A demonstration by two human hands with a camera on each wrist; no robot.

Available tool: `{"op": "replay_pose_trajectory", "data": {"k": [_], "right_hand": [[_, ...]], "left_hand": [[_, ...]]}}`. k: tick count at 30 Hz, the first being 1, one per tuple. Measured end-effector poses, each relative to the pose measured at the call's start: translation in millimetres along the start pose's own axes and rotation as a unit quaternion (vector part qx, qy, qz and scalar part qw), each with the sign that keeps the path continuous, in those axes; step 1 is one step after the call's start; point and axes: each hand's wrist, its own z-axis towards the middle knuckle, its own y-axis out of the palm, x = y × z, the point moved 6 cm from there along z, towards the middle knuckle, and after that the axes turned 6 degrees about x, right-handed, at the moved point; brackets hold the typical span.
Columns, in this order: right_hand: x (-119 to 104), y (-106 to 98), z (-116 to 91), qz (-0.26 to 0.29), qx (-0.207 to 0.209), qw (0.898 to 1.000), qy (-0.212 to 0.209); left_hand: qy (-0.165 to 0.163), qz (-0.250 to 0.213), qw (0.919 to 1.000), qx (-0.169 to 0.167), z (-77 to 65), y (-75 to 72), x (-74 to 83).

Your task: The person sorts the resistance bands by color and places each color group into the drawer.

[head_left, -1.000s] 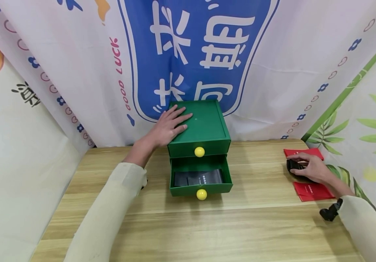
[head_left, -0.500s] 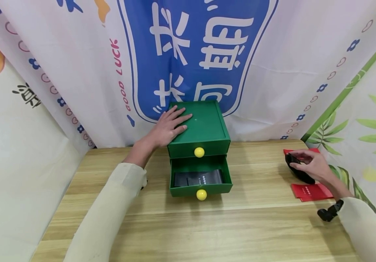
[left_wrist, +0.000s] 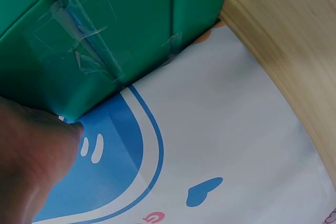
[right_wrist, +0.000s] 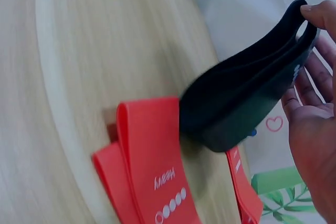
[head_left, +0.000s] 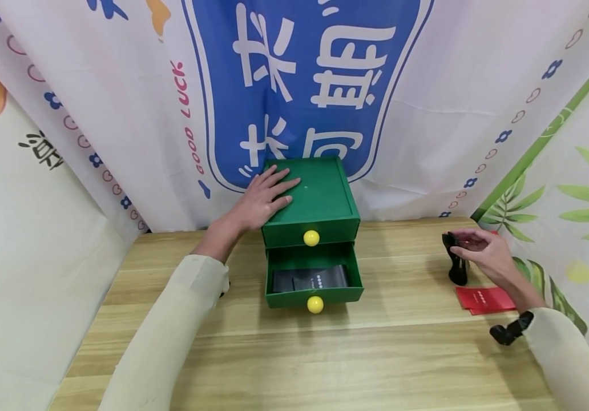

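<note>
My right hand [head_left: 492, 254] pinches one end of a black loop resistance band [right_wrist: 247, 87] between thumb and fingers, and the loop hangs down over the table's right side. Below it, a folded red resistance band [right_wrist: 157, 150] printed "Heavy" lies on the table. Another red band [right_wrist: 244, 187] is partly hidden behind the black one. My left hand [head_left: 261, 202] rests with spread fingers on top of a green two-drawer box [head_left: 325, 197]. The lower drawer [head_left: 286, 300] is pulled out, and a folded black band [head_left: 320, 278] lies in it.
Both drawers have round yellow knobs; the upper drawer's knob [head_left: 311, 238] sits on its closed front. The box stands on a wooden table [head_left: 294, 365] against a printed cloth [head_left: 418, 142]. A leaf-patterned cloth [head_left: 587, 200] hangs at the right side.
My right hand has lifted the black band off the table beside the red ones and shifted slightly left, so the band now hangs lengthwise. My left hand has stayed on the box.
</note>
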Motion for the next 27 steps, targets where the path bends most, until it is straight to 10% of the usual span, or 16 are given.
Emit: {"op": "replay_pose_trajectory", "data": {"k": [19,27], "right_hand": [[-59.2,34.8,1.9,0.092,-0.012,0.995,-0.028],[-94.9,56.8,5.9,0.191,-0.05,0.976,-0.087]], "left_hand": [[0.0,0.003,1.0,0.0,0.2,0.7,-0.5],[0.001,0.004,1.0,-0.003,0.0,-0.8,1.4]]}}
